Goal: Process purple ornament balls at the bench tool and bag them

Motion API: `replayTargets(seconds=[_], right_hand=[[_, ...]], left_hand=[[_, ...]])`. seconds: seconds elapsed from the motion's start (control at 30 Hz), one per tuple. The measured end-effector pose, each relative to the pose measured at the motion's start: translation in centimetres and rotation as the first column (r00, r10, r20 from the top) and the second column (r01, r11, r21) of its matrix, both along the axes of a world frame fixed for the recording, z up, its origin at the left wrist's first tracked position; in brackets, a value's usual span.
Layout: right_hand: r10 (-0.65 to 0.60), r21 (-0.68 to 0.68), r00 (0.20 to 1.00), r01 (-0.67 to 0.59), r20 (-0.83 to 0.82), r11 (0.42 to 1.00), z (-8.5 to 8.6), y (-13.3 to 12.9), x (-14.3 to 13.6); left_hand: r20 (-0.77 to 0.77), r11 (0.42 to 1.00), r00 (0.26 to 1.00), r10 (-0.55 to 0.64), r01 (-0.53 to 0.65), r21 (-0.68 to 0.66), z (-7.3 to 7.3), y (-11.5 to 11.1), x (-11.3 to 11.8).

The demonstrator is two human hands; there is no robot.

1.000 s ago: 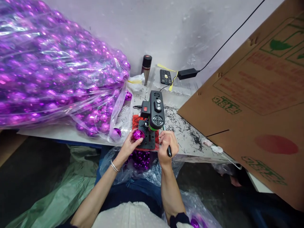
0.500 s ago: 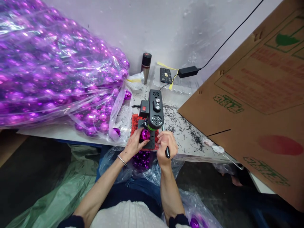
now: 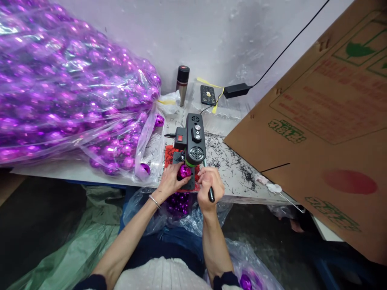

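A shiny purple ball (image 3: 184, 171) sits under the lower front end of a black machine (image 3: 196, 139). My left hand (image 3: 169, 181) grips this ball from the left, thumb on its near side and fingers on its far side. Wrapped in a fist, my right hand (image 3: 211, 187) holds the machine's lever (image 3: 211, 195), whose black tip shows below the fingers. The machine's black base (image 3: 189, 183) rests on a red mat (image 3: 169, 152). More purple balls (image 3: 178, 203) lie in a clear bag at my lap.
A large clear bag of purple balls (image 3: 75, 88) fills the left. A big cardboard box (image 3: 317, 133) stands at the right. Behind the machine are a bottle (image 3: 182, 84), a phone (image 3: 208, 94) and a black adapter (image 3: 237, 90). Black shreds litter the white table (image 3: 229, 189).
The whole view has shifted slightly, so the scene sits a little further left. Both hands keep their hold on the ball and the lever.
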State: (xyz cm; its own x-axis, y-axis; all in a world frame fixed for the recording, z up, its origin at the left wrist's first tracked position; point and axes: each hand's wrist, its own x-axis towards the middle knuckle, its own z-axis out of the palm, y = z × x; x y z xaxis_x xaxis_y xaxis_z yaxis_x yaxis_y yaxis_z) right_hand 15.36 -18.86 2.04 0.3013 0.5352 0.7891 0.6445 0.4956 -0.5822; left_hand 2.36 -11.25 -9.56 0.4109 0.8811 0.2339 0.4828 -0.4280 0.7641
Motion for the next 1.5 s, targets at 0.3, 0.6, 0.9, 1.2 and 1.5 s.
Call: replayTargets(seconds=[0.3,0.6,0.9,1.2,1.5], right_hand=[[-0.04,-0.025,0.999,0.041,0.023,0.999,0.1,-0.3,0.0],[-0.081,0.14,0.994,0.07,0.069,0.988,-4.8,0.8,0.0],[-0.102,0.236,0.995,0.104,-0.02,0.966,-6.6,1.8,-0.4],[-0.087,0.259,0.996,0.092,-0.033,0.962,-7.2,2.3,-0.2],[-0.029,0.212,0.998,0.038,-0.048,0.977,-6.1,1.8,0.0]], left_hand=[[0.065,0.995,0.994,0.087,-0.09,0.05,-1.7,-1.0,1.3],[0.062,0.995,0.994,0.095,-0.097,0.037,-1.5,-1.1,1.4],[0.073,0.997,0.994,0.082,-0.082,0.006,-1.6,-1.1,1.3],[0.082,0.997,0.995,0.063,-0.065,0.032,-1.7,-0.9,1.4],[0.1,0.998,0.994,0.036,-0.04,0.045,-1.4,-0.2,1.8]])
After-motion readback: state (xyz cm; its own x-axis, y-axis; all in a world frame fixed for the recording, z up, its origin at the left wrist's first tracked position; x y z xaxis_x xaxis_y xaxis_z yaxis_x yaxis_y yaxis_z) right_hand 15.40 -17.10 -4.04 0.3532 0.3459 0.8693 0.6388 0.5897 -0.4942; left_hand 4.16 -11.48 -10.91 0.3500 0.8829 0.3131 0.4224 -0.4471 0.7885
